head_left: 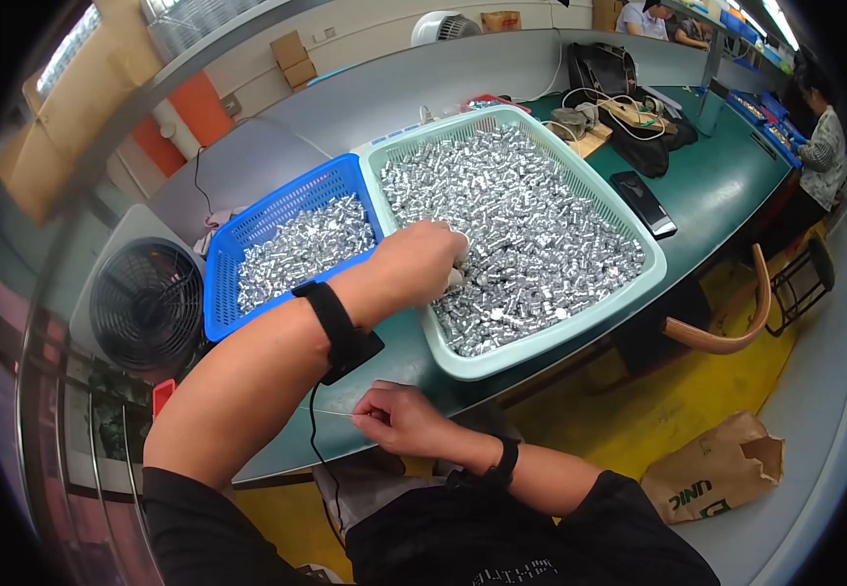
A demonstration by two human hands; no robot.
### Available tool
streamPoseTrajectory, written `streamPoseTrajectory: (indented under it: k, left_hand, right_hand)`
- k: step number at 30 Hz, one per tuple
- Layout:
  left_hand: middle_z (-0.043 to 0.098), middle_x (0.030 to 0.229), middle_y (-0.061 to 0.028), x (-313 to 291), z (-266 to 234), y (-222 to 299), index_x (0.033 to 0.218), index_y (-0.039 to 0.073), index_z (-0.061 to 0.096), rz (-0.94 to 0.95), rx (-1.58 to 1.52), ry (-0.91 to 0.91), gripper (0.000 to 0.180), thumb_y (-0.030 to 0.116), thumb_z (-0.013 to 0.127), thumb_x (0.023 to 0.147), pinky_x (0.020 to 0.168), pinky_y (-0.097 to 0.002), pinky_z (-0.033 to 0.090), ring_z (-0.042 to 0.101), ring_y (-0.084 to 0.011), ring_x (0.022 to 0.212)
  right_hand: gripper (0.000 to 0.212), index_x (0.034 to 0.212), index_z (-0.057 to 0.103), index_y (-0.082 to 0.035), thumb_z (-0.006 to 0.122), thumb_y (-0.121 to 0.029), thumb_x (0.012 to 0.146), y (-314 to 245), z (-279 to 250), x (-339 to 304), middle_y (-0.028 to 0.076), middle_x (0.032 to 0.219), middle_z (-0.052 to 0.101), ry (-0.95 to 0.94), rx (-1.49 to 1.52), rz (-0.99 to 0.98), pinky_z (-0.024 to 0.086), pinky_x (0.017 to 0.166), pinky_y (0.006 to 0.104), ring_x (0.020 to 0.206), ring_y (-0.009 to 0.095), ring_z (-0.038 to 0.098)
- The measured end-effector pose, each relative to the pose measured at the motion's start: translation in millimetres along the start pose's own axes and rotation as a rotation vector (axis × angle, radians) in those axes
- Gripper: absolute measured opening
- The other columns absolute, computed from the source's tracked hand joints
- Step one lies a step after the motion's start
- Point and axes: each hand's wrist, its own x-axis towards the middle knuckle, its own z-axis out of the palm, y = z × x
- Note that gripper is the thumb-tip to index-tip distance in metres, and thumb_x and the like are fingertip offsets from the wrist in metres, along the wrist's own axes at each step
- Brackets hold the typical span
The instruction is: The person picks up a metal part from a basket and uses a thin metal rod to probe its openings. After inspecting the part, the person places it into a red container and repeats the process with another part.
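Observation:
My left hand [422, 262] reaches over the near left rim of a pale green plastic basket [458, 363] filled with small silvery metal fittings [531, 210]. Its fingers curl downward at the fittings, and pale covers show on the fingertips. What lies between them is hidden. My right hand [399, 420] is low at the table's front edge, thumb and fingers pinched together. A thin, pale strand [329, 412] runs leftward from that pinch; whether it is wire or thread I cannot tell. Beside the green basket stands a blue plastic basket [216, 293], part full of similar fittings [306, 244].
On the green table [692, 161] lie a dark phone [643, 203], a black bag [602, 70] and coiled cable [634, 115]. A fan [147, 303] stands left. A wooden chair rail [726, 337] and brown paper bag [715, 467] are at right. Another person [824, 146] sits far right.

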Motion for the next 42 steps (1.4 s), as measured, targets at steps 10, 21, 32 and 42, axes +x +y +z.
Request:
streamPoseTrajectory:
  k: [10, 21, 32, 42]
  left_hand:
    - [0.064, 0.092, -0.0145, -14.5, -26.0, 13.9, 0.091, 0.001, 0.059, -0.128, -0.194, 0.072, 0.012, 0.006, 0.067, 0.083, 0.072, -0.0363, 0.052, 0.065, -0.0275, 0.084]
    - [0.063, 0.102, -0.0081, -222.5, 26.9, -18.2, 0.111, 0.005, 0.059, -0.527, -1.622, 0.683, 0.018, 0.005, 0.06, 0.093, 0.075, -0.0312, 0.055, 0.063, -0.0181, 0.086]
    - [0.062, 0.101, -0.0055, -274.6, 108.3, -27.0, 0.112, 0.006, 0.061, -0.503, -2.135, 0.845, 0.016, 0.014, 0.056, 0.099, 0.074, -0.0285, 0.049, 0.058, -0.0157, 0.087]
    - [0.061, 0.1, -0.0062, -278.7, 108.9, -24.4, 0.111, 0.005, 0.06, -0.462, -2.159, 0.833, 0.016, 0.014, 0.054, 0.1, 0.072, -0.0285, 0.046, 0.056, -0.0153, 0.085]
  right_hand:
    - [0.011, 0.085, 0.065, -0.002, 0.068, -0.013, 0.086, -4.1, -3.9, 0.8, 0.008, 0.078, 0.058, 0.004, 0.047, 0.018, 0.046, 0.058, 0.031, 0.063, 0.018, 0.057]
    - [0.009, 0.093, 0.066, -0.001, 0.067, -0.009, 0.091, -17.4, -19.6, -1.2, -0.003, 0.074, 0.057, 0.239, 0.49, 0.446, 0.036, 0.05, 0.0183, 0.057, 0.002, 0.047]
    - [0.004, 0.093, 0.065, 0.002, 0.065, -0.001, 0.09, -41.1, 10.6, 3.8, -0.002, 0.079, 0.059, 0.09, 0.252, 0.339, 0.04, 0.059, 0.0183, 0.069, 0.002, 0.05]
    - [0.003, 0.091, 0.065, 0.001, 0.065, -0.002, 0.091, -43.6, 12.8, 2.4, -0.003, 0.078, 0.059, 0.071, 0.192, 0.345, 0.039, 0.058, 0.0184, 0.067, 0.001, 0.049]
